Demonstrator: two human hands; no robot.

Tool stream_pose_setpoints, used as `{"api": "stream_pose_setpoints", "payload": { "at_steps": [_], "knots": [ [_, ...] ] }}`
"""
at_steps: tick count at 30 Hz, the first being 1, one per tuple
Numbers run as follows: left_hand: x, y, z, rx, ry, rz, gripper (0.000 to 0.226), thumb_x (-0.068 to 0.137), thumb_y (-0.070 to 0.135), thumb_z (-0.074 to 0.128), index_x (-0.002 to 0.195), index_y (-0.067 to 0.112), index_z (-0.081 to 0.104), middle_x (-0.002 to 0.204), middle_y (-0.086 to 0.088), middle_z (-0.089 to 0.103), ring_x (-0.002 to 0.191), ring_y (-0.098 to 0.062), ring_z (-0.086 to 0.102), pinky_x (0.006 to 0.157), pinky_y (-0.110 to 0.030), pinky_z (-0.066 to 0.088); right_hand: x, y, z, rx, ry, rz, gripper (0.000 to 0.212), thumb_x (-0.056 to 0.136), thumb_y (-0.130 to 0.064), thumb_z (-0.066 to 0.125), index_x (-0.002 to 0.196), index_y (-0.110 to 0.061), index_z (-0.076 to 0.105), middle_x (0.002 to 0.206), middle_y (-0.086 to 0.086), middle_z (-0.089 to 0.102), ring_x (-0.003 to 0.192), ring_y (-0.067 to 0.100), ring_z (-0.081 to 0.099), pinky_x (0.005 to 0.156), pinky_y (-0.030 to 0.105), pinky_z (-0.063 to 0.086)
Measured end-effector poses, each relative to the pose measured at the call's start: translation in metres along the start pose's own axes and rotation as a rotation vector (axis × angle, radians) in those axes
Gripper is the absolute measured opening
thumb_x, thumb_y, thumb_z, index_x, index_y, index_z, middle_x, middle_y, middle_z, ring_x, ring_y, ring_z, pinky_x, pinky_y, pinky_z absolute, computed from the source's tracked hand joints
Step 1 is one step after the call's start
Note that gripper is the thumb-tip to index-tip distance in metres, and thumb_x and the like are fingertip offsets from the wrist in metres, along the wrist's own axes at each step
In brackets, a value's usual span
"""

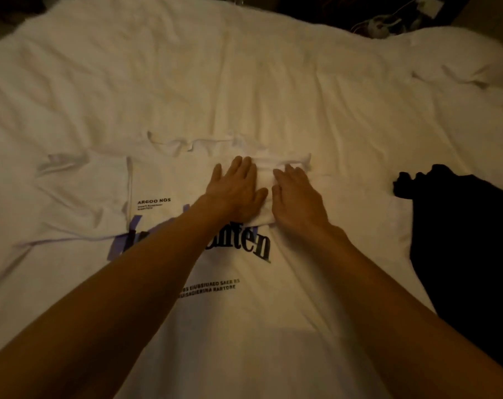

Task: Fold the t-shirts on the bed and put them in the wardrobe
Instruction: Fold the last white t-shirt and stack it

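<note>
white t-shirt [244,326]: spread flat on the bed [244,82], printed side up, collar at the far end, hem toward the camera.
print: small black text "ARGOO NOS" [153,201] at the shirt's left side; large black lettering across the middle, partly hidden by the forearms; purple marks beside it.
left sleeve [83,191]: lying out flat to the left, unfolded.
right side of shirt: folded in over the body; bunched fold [266,174] sits near the collar, between the two hands.
left hand [236,191]: palm down, fingers straight and together, pressing on the folded cloth. Grips nothing.
right hand [299,197]: just beside the left, palm down, fingers extended on the same fold, pressing. No curl round the fabric visible.
black garment [469,240]: crumpled on the bed at right, apart from the white shirt.
cables [383,24]: white tangle off the far right edge of the bed, blurred.
</note>
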State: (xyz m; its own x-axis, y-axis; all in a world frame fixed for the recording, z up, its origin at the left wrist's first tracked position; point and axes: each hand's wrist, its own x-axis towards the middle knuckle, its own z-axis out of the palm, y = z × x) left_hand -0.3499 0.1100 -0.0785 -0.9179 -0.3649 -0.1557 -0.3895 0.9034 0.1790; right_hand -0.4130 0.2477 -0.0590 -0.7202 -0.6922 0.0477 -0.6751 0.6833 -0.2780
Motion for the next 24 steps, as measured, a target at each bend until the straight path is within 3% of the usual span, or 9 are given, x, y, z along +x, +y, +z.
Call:
{"api": "stream_pose_setpoints", "payload": {
  "at_steps": [2,5,15,24],
  "knots": [
    [0.004,-0.006,0.014,0.06,-0.001,-0.011,0.077,0.101,0.058,0.014,0.158,0.011,-0.007,0.166,-0.005,-0.013,0.153,-0.021,-0.013,0.121,-0.053,-0.004,0.011,0.014,0.012,-0.187,-0.165,0.033,0.059,0.105,-0.048,0.019,0.159,-0.025,0.01,0.167,0.001,-0.003,0.153,0.021,-0.005,0.122,0.049,0.007],
    [0.009,-0.009,0.029,0.075,0.017,-0.009,0.079,0.099,0.061,0.011,0.158,0.012,-0.009,0.166,-0.005,-0.015,0.153,-0.021,-0.014,0.121,-0.054,-0.004,0.019,0.029,0.028,-0.281,-0.24,0.032,0.065,0.101,-0.06,0.01,0.158,-0.03,-0.002,0.166,-0.001,-0.014,0.153,0.02,-0.012,0.121,0.053,0.001],
    [-0.027,-0.009,0.004,0.04,0.078,-0.018,0.077,0.101,0.058,0.018,0.159,0.012,-0.002,0.167,-0.006,-0.007,0.153,-0.021,-0.01,0.123,-0.051,0.001,-0.011,0.01,0.0,-0.14,-0.107,0.024,0.065,0.102,-0.058,0.023,0.159,-0.029,0.01,0.167,0.002,0.002,0.153,0.024,-0.001,0.121,0.051,0.015],
    [-0.186,-0.015,-0.006,0.04,0.09,-0.107,0.075,0.101,0.058,0.021,0.159,0.015,0.001,0.167,-0.004,-0.002,0.154,-0.022,-0.005,0.124,-0.051,0.001,-0.136,0.003,-0.038,-0.077,-0.108,0.054,0.063,0.102,-0.057,0.029,0.158,-0.031,0.014,0.167,0.002,0.006,0.153,0.027,0.005,0.119,0.046,0.02]
  ]
}}
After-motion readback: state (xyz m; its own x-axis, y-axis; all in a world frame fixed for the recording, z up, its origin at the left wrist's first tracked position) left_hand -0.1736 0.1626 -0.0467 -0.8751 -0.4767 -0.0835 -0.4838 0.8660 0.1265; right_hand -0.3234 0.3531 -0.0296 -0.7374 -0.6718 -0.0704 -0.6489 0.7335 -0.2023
